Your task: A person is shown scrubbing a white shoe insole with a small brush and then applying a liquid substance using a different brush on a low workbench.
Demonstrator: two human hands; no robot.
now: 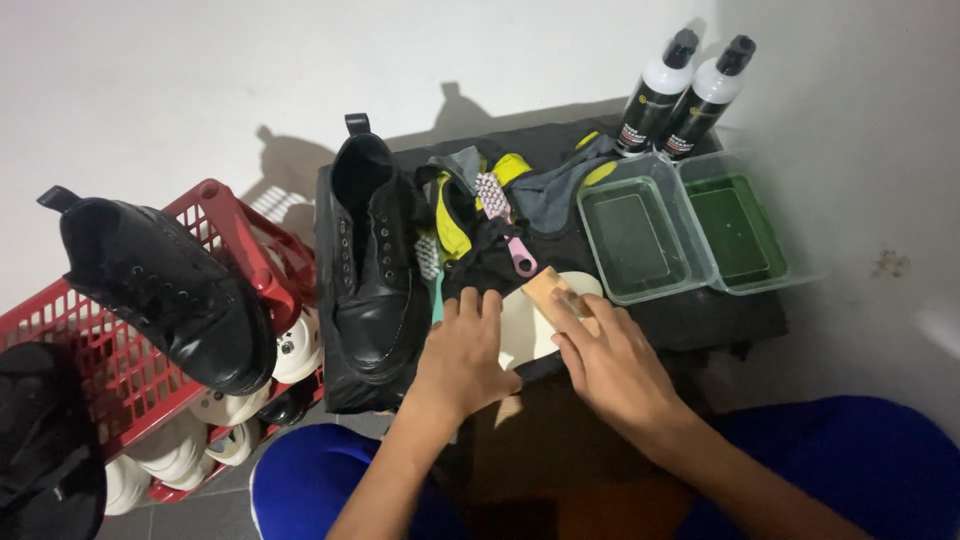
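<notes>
Item: white shoe sole (525,325), lying flat on the black cloth (700,315), pinned under both of my hands.

Left hand (462,352): fingers together and flat, pressing the sole's near-left part; nothing clamped. Just past its fingertips lies a pink-handled brush (520,258); to their left stands a black boot (372,270), close by.

Right hand (612,362): fingers closed over a small wooden-backed brush (553,292), bristles down on the sole; the brush's far corner pokes out beyond the fingertips.

Handling, as I judge it: the sole looks light and fairly stiff but thin, likely to skid on cloth unless held down; best gripped along its long edges (the middle is covered). The brush is rigid and easy to keep hold of by its back.

Room: beyond the right fingertips sit two clear plastic tubs (640,235) holding greenish liquid, near enough to knock; two spray bottles (665,95) stand behind them. Left of the left hand the boot blocks sideways sweep; further left a second boot (165,290) rests on a red basket (215,215). Free space is mainly toward the wrists
</notes>
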